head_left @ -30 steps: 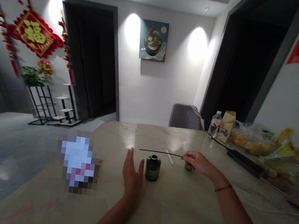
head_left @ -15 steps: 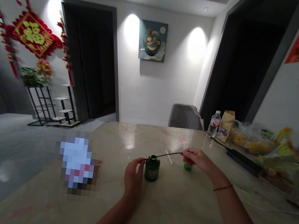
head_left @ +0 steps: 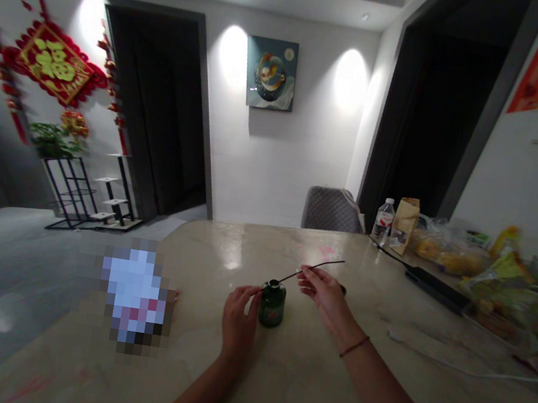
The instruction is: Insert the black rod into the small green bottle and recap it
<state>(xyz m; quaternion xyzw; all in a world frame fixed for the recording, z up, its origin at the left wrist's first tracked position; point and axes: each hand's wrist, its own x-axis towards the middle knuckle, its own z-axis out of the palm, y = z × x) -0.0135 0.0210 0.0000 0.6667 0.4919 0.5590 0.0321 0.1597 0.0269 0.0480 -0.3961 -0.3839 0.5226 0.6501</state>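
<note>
A small dark green bottle (head_left: 272, 304) stands upright on the glossy beige table (head_left: 303, 382). My left hand (head_left: 239, 318) rests just left of the bottle, fingers curled against its side near the neck. My right hand (head_left: 323, 295) pinches a thin black stick (head_left: 322, 266); the stick slants down to the left, and its lower tip is at the bottle's mouth. A small dark thing lies behind my right hand, mostly hidden.
Along the right wall the table holds a water bottle (head_left: 383, 222), a paper bag (head_left: 403, 225), food in plastic bags (head_left: 448, 252), a black bar (head_left: 438, 289) and a white cable (head_left: 466, 370). A grey chair (head_left: 332, 209) stands at the far end. A blurred patch (head_left: 134, 292) sits left.
My left hand closed from flat and open onto the bottle's side. My right hand moved left toward the bottle and tilted the stick from level, bringing its tip down to the bottle's mouth.
</note>
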